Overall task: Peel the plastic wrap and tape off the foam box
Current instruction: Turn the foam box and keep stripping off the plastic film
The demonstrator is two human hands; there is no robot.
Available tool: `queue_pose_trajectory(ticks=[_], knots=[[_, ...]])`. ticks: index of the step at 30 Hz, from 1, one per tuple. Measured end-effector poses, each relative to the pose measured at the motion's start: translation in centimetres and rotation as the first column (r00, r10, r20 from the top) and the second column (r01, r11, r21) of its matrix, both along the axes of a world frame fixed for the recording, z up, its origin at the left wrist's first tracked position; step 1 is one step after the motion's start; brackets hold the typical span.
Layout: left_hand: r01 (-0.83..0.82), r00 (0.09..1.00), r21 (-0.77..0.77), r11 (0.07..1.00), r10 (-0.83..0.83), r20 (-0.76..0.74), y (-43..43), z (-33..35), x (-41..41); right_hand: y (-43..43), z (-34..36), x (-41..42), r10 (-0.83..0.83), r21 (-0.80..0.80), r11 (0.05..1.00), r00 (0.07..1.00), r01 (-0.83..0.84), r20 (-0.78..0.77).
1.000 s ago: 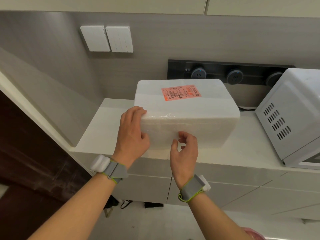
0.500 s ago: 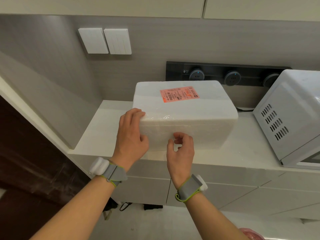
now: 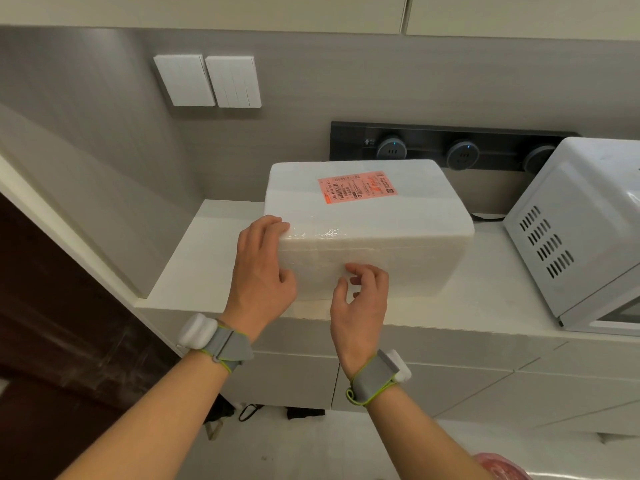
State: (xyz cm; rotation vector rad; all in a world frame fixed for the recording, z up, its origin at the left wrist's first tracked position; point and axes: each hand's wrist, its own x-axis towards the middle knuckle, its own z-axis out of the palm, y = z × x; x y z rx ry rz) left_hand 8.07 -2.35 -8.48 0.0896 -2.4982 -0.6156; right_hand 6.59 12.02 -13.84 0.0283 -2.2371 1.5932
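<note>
A white foam box [image 3: 398,237] stands on the countertop, wrapped in clear shiny plastic wrap [image 3: 322,233], with an orange shipping label [image 3: 356,190] on its lid. My left hand [image 3: 261,271] clasps the box's near left corner, fingers over the top edge and thumb on the front face. My right hand [image 3: 362,299] rests against the front face near the lid seam, fingers curled and picking at the wrap there. Whether it has hold of any film or tape is too fine to tell.
A white microwave [image 3: 581,237] stands close on the box's right. Behind the box runs a black socket rail [image 3: 450,147]. Two white switch plates [image 3: 207,81] hang on the wall. The white counter [image 3: 201,265] ends in a side wall at the left.
My right hand's fingers have curled tighter against the front face of the box. My left hand has kept its hold on the corner. The box has not moved.
</note>
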Motion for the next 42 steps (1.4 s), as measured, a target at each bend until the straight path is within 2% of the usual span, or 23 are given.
queue_pose_trajectory(ticks=[8, 19, 32, 36, 42], knots=[[0.005, 1.000, 0.001, 1.000, -0.005, 0.001, -0.1, -0.1, -0.1, -0.5, 0.0, 0.6, 0.023, 0.028, 0.999, 0.999, -0.022, -0.040], [0.011, 1.000, -0.006, 1.000, -0.011, 0.009, -0.1, -0.1, -0.1, -0.8, 1.1, -1.4, -0.132, -0.147, 0.980, 0.991, 0.136, 0.037], [0.010, 1.000, -0.005, 1.000, -0.010, -0.021, 0.2, -0.6, -0.3, -1.4, 1.4, -1.5, -0.192, -0.178, 0.964, 0.981, 0.195, 0.036], [-0.006, 1.000, -0.073, 0.997, 0.004, -0.019, 0.4, -0.9, -0.5, -1.4, 2.0, -1.1, -0.151, -0.250, 0.951, 0.980, 0.180, 0.131], [-0.103, 0.995, -0.235, 0.966, 0.102, -0.019, 0.8, -1.4, -1.3, 0.3, 4.0, -0.9, 0.031, -0.298, 0.951, 0.931, 0.085, 0.365]])
